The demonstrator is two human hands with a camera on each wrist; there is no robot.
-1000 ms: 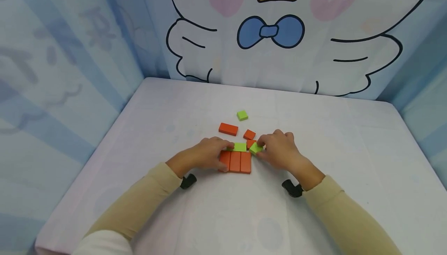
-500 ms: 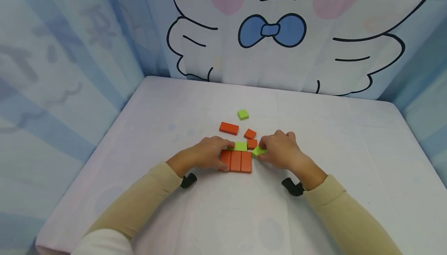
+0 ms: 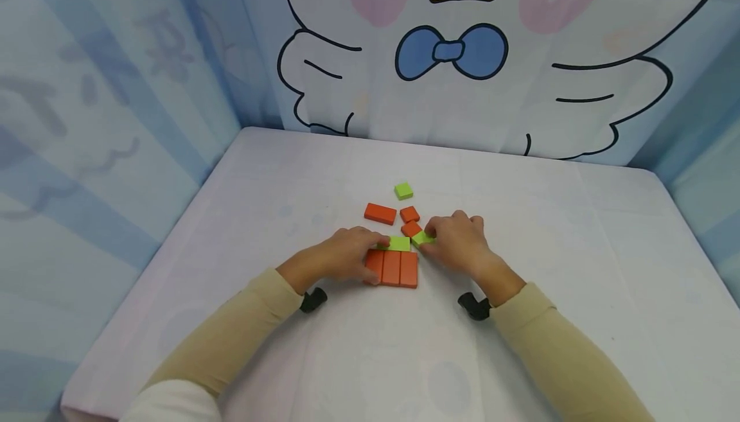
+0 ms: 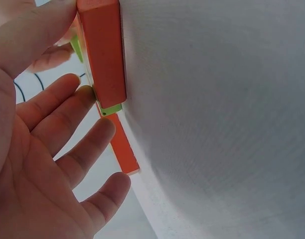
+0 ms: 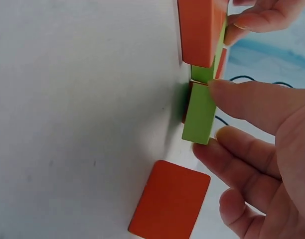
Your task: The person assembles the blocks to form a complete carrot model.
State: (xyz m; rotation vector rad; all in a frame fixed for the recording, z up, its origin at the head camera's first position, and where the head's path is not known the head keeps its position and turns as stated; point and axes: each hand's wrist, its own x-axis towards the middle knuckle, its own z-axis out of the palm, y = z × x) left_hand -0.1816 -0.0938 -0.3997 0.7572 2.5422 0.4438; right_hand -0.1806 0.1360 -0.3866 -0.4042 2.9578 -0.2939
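Note:
Three long orange blocks (image 3: 390, 268) lie side by side in a row, with a flat green block (image 3: 397, 243) along their far edge. My left hand (image 3: 349, 254) spans the left end of this group, thumb at the near edge and fingertip on the green block. Its other fingers spread loosely in the left wrist view. My right hand (image 3: 460, 243) pinches a smaller green block (image 5: 199, 113) between thumb and fingertips, at the group's far right corner. Two small orange blocks (image 3: 410, 214) (image 3: 412, 228) lie just beyond, the nearer one against the held green block.
Farther back on the white table (image 3: 520, 216) lie a long orange block (image 3: 380, 213) and a small green block (image 3: 403, 191). A cartoon-printed curtain (image 3: 451, 101) rises behind the table, with blue curtain (image 3: 115, 152) at the left side.
My right hand has shifted slightly away and left with the green block. Both small orange blocks have slid farther back and left. My left hand has stayed put.

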